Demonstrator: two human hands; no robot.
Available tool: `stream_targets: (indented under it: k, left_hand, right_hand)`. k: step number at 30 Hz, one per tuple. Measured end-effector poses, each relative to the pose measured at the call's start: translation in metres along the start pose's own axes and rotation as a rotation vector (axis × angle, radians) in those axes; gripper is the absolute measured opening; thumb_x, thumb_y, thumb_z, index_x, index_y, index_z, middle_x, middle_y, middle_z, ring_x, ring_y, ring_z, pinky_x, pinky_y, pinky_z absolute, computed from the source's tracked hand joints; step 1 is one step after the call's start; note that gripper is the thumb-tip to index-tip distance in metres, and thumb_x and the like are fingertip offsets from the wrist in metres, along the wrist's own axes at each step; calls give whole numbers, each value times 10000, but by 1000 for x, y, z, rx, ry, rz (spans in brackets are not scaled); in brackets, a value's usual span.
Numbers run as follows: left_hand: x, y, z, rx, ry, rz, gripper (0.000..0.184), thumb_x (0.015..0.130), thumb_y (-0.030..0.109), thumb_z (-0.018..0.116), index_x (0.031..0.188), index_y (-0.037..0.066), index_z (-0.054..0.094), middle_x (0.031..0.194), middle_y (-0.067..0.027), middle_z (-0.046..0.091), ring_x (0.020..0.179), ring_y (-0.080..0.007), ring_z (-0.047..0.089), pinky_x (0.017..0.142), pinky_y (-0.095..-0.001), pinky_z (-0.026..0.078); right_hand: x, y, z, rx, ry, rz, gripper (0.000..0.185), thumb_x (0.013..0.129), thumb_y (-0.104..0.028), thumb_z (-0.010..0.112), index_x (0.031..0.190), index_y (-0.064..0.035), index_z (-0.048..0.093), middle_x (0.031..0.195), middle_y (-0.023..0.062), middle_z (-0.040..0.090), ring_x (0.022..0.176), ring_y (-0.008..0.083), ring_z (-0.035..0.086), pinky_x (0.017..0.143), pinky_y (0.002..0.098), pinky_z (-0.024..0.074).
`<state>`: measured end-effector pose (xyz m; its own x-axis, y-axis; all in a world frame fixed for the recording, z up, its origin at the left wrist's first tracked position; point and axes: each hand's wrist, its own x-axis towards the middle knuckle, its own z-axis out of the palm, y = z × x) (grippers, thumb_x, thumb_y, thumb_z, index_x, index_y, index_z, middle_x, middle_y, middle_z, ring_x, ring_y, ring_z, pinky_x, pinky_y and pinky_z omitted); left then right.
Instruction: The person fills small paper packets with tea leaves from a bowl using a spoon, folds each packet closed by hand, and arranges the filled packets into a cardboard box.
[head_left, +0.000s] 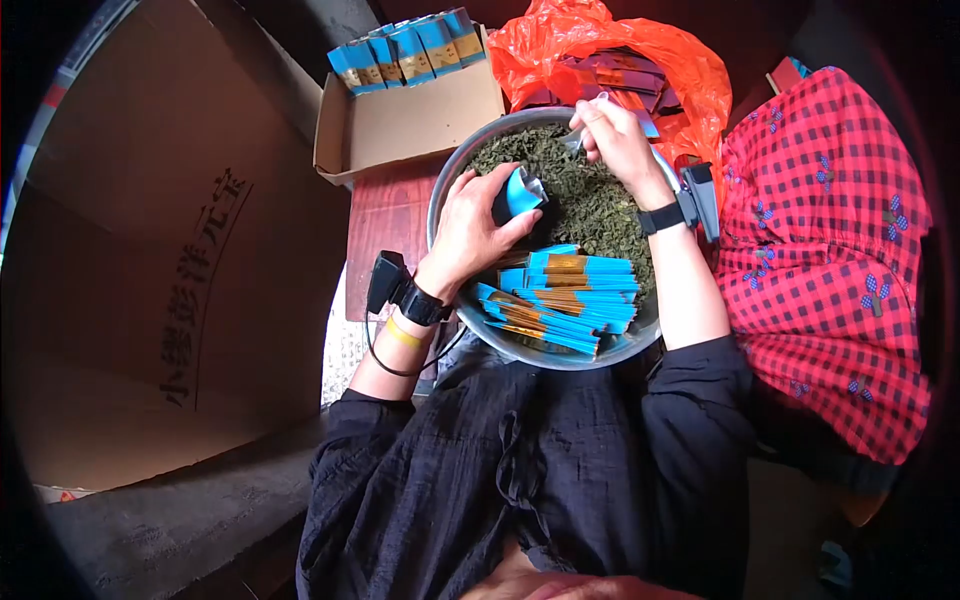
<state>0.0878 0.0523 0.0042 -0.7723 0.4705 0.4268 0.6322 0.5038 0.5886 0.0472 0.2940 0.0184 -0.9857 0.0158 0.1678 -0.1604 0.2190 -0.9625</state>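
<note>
Though it looked crushable, the foil pouch (520,194) was side-clasped by the left hand (468,224). A utensil (574,142) was pinched by the right hand (622,143)

Seemingly a small packing workspace; tea-like leaves fill a basin (448,190); pouches (410,50) line a carton (325,125).

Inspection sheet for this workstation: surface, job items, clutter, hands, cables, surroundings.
Surface: reddish table, partly visible; no spill seen there.
Job items: metal basin of dried leaves; flat blue-gold packets inside.
Clutter: open box with upright packets; red plastic bag beside it.
Hands: left holds an open blue pouch; right pinches a partly hidden utensil.
Cables: black cable loops below left wrist.
Surroundings: large carton left, checked cloth right.
</note>
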Motion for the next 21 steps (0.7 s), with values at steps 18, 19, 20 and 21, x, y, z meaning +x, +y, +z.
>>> stream_targets:
  k: [18, 19, 20, 21]
  left_hand:
    - [4, -2, 0, -62, 16, -101, 635, 788, 321, 782, 1285, 2, 548, 1099, -219, 639, 1053, -376, 594, 929, -441, 465]
    - [4, -3, 1, -70, 16, -97, 634, 788, 322, 782, 1284, 3, 549, 1097, -217, 640, 1049, -374, 595, 925, -443, 465]
    - [3, -3, 1, -79, 16, -92, 634, 788, 323, 782, 1284, 5, 550, 1094, -216, 641, 1044, -373, 595, 922, -444, 465]
    - [3, -3, 1, -80, 16, -89, 634, 788, 323, 782, 1284, 5, 550, 1094, -216, 641, 1044, -373, 595, 922, -444, 465]
  right_hand:
    - [-14, -33, 6, -654, 228, -537, 175, 963, -230, 594, 906, -70, 635, 766, 120, 676, 713, 327, 680, 609, 398, 521]
    - [-9, -24, -1, -762, 211, -423, 226, 977, -292, 558, 928, -86, 635, 779, 135, 681, 745, 350, 680, 624, 427, 521]
    - [-5, -14, -9, -845, 188, -340, 246, 980, -314, 543, 936, -92, 638, 782, 142, 680, 755, 359, 678, 630, 442, 518]
    - [0, -5, -16, -927, 165, -257, 267, 982, -337, 528, 943, -98, 640, 785, 149, 680, 765, 368, 676, 636, 457, 515]
